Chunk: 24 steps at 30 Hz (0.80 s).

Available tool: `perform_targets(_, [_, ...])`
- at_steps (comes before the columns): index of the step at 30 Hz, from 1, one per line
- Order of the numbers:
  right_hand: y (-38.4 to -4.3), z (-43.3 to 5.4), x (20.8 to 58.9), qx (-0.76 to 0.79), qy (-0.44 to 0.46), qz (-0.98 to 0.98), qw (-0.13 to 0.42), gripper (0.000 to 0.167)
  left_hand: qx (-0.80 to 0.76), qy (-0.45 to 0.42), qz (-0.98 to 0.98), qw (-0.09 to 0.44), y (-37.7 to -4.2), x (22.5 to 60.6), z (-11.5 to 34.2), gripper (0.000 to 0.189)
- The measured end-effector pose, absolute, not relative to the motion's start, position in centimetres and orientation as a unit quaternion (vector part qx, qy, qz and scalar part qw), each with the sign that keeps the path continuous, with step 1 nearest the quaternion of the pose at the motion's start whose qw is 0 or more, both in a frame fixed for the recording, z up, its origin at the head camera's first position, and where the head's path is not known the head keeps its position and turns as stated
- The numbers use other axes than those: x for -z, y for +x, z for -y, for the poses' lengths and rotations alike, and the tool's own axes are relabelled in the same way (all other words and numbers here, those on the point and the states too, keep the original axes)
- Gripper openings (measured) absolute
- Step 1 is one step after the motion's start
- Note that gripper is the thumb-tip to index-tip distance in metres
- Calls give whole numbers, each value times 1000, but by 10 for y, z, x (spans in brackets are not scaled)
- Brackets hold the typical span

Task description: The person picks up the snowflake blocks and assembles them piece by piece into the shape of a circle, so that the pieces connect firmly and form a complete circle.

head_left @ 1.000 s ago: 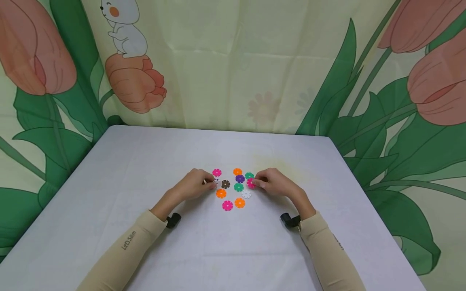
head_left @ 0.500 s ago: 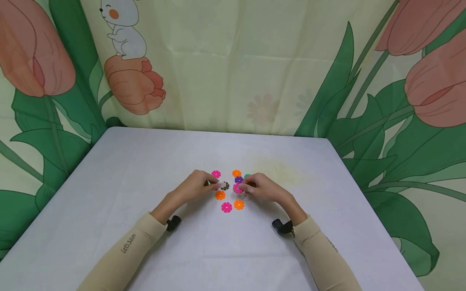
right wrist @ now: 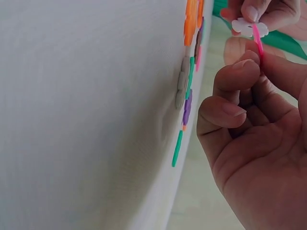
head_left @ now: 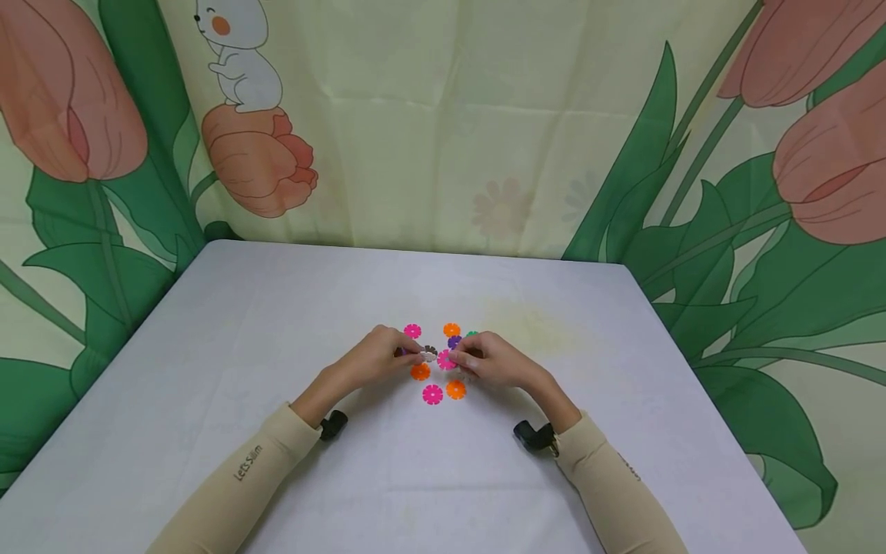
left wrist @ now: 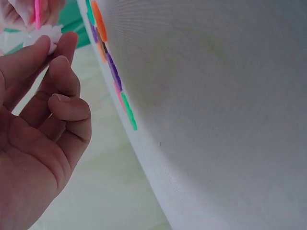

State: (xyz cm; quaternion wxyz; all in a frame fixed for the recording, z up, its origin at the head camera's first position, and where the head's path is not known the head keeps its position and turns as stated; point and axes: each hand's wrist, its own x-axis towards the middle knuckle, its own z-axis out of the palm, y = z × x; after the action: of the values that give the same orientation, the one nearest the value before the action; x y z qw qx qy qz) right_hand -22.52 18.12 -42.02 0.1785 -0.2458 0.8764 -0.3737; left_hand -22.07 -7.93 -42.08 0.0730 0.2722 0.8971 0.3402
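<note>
Between thumb and fingers, my left hand point(head_left: 382, 358) pinches a white notched disc point(left wrist: 53, 37) above the table. My right hand point(head_left: 493, 359) pinches a pink notched disc point(right wrist: 258, 40), held edge-on to the white one. In the right wrist view the two discs meet at their rims; whether their slots interlock I cannot tell. Beneath the hands lie flat discs of the same kind: a brown disc point(head_left: 432, 350), a purple disc point(head_left: 454, 342) and an orange disc point(head_left: 420, 372). The right hand partly covers a white disc lying on the cloth.
More discs lie around: a pink disc point(head_left: 412, 331) and an orange disc point(head_left: 451, 329) farther off, a pink disc point(head_left: 432, 395) and an orange disc point(head_left: 455, 390) nearer. A white cloth covers the table point(head_left: 415, 477). Behind it hangs a flowered curtain point(head_left: 415, 154).
My right hand has moved left with the pink disc, and my left hand slightly right with the white disc. The two discs have come together over the middle of the loose discs.
</note>
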Motion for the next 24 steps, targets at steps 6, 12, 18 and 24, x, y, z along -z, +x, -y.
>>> perform_targets(6, [-222,-179,418,380,-239,-874,188,24,-334,280,-897,75,-220,420,79,20])
perform_targets(12, [-222,-178,417,388,-240,-869,191,27,-328,293,-896,67,-220,421,79,19])
perform_targets(18, [-223,-180,420,423,-236,-851,203,31,-325,308,-893,52,-220,422,77,16])
perform_targets(24, [-224,-180,421,467,-210,-827,234,34,-334,319,-886,33,-220,420,77,14])
